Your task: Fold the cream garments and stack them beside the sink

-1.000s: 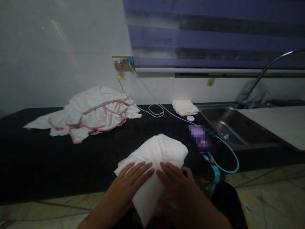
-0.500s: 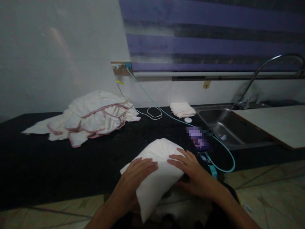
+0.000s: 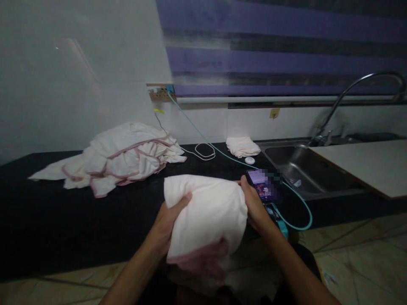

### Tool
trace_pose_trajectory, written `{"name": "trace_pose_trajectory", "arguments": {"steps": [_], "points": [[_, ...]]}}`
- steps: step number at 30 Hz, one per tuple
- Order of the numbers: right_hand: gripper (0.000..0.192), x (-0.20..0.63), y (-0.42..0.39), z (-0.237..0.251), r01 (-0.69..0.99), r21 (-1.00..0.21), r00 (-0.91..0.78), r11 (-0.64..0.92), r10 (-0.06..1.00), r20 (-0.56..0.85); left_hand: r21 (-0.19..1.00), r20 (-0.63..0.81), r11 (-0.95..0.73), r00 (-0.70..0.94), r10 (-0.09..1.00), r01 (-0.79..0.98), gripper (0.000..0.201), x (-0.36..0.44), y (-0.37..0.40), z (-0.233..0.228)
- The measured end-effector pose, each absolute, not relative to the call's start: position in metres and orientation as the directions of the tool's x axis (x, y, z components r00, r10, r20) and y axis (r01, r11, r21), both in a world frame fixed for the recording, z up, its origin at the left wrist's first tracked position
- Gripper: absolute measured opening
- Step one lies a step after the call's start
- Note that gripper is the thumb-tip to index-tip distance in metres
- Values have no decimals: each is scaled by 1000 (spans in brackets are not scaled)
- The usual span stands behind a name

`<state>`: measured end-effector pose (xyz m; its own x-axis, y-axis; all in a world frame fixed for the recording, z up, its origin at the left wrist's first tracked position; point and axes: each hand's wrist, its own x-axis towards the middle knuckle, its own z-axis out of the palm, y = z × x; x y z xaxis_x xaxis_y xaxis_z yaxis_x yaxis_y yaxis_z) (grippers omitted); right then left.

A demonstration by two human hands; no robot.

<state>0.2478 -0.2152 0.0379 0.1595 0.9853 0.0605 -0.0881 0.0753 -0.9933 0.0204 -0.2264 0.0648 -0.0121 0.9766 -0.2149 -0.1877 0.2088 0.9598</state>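
- Cream cloth (image 3: pixel 206 212), lower centre, lifted off the black counter (image 3: pixel 63 220).
- Our left hand (image 3: pixel 167 220) and right hand (image 3: pixel 254 203) clamp opposite edges, fingers curled shut.
- Best to keep both edges level; phone (image 3: pixel 262 186) sits close.

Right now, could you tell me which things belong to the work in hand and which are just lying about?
In hand:
left hand
right hand
folded cloth
cloth pile

Lying about:
phone
teal cable
small folded cloth
sink
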Motion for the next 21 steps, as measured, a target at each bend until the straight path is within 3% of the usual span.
{"name": "trace_pose_trajectory", "arguments": {"steps": [2, 6, 11, 18, 21], "points": [[74, 244, -208, 32, -187, -980, 59, -61, 996, -74, 903, -326, 293, -59, 943, -313, 44, 15, -209, 52], [85, 240, -209, 28, -235, -960, -14, -150, 988, -151, 883, -330, 253, -140, 934, -395, 37, 5, -190, 33], [59, 232, -211, 33, -441, -880, -74, -175, 985, -158, 882, -355, 334, 0, 935, -333, 45, 5, -192, 28], [43, 226, -218, 23, -391, -910, 140, -138, 968, -207, 899, -316, 321, 68, 946, -298, 53, 3, -201, 30], [44, 226, -225, 18, -317, -943, 199, -99, 966, -168, 893, -317, 323, 74, 946, -313, 53, 4, -207, 34]]}}
